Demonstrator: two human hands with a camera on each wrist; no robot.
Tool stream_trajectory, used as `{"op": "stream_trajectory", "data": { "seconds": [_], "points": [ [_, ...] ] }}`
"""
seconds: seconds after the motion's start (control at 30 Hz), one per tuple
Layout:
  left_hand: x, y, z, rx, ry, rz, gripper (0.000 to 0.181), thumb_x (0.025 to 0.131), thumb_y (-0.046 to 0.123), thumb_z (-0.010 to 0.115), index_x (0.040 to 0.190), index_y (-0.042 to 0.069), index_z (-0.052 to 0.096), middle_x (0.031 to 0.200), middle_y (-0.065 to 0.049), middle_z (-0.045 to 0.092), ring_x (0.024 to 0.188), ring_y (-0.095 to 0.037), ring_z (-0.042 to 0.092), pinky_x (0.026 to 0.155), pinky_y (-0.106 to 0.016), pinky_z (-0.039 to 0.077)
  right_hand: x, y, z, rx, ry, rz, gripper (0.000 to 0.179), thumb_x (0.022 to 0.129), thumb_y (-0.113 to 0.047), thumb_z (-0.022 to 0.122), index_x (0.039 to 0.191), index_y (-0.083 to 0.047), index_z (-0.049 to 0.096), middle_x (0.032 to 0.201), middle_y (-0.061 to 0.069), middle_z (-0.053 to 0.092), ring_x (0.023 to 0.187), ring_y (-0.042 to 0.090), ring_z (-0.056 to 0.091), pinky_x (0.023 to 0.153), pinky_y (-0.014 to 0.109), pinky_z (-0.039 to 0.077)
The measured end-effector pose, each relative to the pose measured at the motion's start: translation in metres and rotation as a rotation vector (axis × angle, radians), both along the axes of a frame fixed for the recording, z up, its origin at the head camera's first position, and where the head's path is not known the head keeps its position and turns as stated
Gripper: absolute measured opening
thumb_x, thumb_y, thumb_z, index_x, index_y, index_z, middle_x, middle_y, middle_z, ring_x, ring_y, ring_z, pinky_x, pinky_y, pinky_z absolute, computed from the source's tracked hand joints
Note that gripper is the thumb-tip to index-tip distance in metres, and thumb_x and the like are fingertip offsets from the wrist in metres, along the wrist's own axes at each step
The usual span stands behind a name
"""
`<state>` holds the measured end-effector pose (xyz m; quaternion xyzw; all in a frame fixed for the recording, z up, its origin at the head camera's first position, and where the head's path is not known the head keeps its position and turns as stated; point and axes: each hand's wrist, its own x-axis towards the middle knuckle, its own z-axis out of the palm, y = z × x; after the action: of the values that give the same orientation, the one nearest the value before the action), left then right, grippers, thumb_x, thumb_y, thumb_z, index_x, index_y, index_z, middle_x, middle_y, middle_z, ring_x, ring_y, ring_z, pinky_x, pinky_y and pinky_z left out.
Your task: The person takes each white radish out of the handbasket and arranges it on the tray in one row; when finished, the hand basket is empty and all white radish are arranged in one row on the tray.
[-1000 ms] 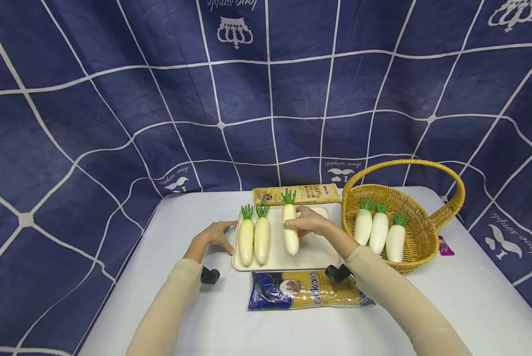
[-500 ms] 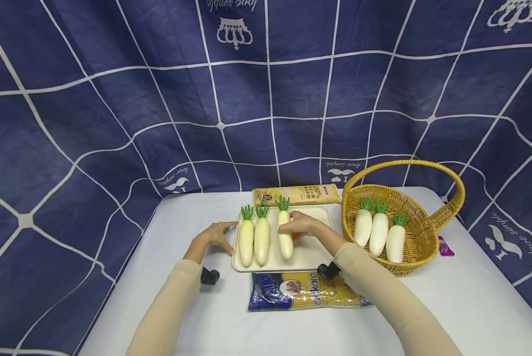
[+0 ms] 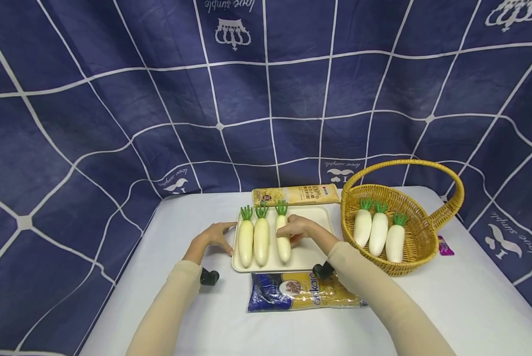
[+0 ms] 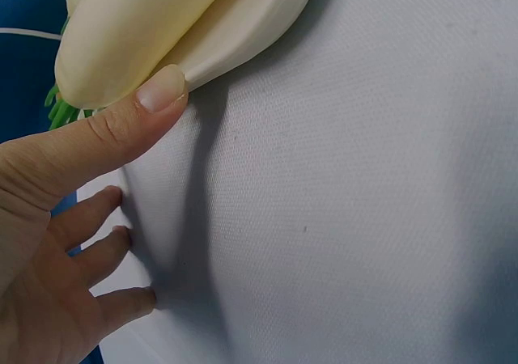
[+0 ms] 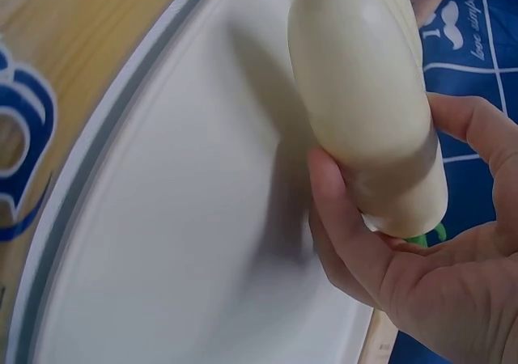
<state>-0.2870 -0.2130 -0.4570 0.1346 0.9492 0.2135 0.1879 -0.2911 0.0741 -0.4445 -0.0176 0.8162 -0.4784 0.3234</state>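
Observation:
My right hand (image 3: pixel 298 228) grips a white radish (image 3: pixel 284 249) with green leaves, low over the cream tray (image 3: pixel 315 252). In the right wrist view, thumb and fingers (image 5: pixel 336 194) pinch it from both sides near the leafy end. Two more white radishes, a left one (image 3: pixel 245 244) and a right one (image 3: pixel 261 242), lie side by side at the tray's left. My left hand (image 3: pixel 214 235) rests at the tray's left edge, fingers spread. Seen from the left wrist, the thumb (image 4: pixel 158 97) lies against the tray rim, and the other fingers stay apart from the radishes.
A wicker basket (image 3: pixel 419 242) with a tall handle stands at the right, holding three white radishes (image 3: pixel 378 235). Behind the tray lies a yellow noodle pack (image 3: pixel 310 194). In front is a blue-and-yellow bag (image 3: pixel 270 291). A small purple packet (image 3: pixel 445 246) lies beside the basket.
My right hand has carried its radish leftward and down over the tray, closer to the other two. The left hand stays in place at the tray's edge.

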Motion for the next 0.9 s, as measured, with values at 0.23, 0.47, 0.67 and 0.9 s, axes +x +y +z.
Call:
{"op": "stream_trajectory", "data": {
  "seconds": [0.23,0.47,0.67,0.9],
  "points": [
    [0.0,0.001,0.0,0.004,-0.009,0.01,0.106,0.053,0.026,0.091,0.143,0.009,0.039,0.143,-0.023,0.04,0.131,-0.041,0.036,0.109,-0.055,0.029,0.0,-0.006,-0.002,0.03,-0.028,-0.001,0.067,0.075,-0.017,0.072,0.124,0.008,0.034,0.096,0.019,0.053,0.062,0.022,0.061,0.063,0.033,0.06],
    [0.002,0.002,0.001,-0.005,-0.005,0.007,0.105,0.053,0.026,0.091,0.143,0.008,0.039,0.142,-0.023,0.041,0.13,-0.041,0.038,0.109,-0.056,0.03,-0.001,-0.009,-0.003,0.054,-0.012,0.02,0.058,0.075,-0.017,0.07,0.117,0.007,0.039,0.094,0.018,0.055,0.057,0.02,0.061,0.061,0.031,0.06],
    [-0.001,0.001,-0.001,0.005,-0.017,0.019,0.107,0.052,0.028,0.091,0.143,0.01,0.039,0.143,-0.022,0.04,0.132,-0.04,0.037,0.109,-0.055,0.029,-0.001,-0.014,-0.004,0.044,-0.001,0.015,0.05,0.077,-0.016,0.07,0.112,0.005,0.042,0.091,0.016,0.055,0.057,0.02,0.061,0.063,0.033,0.06],
    [-0.002,-0.002,-0.002,0.019,-0.004,-0.022,0.112,0.045,0.042,0.091,0.142,0.013,0.043,0.14,-0.025,0.043,0.128,-0.043,0.04,0.106,-0.058,0.032,-0.001,-0.018,-0.005,0.043,0.025,0.015,0.045,0.078,-0.016,0.071,0.108,0.005,0.045,0.092,0.014,0.055,0.057,0.02,0.061,0.059,0.03,0.06]
  ]
}}
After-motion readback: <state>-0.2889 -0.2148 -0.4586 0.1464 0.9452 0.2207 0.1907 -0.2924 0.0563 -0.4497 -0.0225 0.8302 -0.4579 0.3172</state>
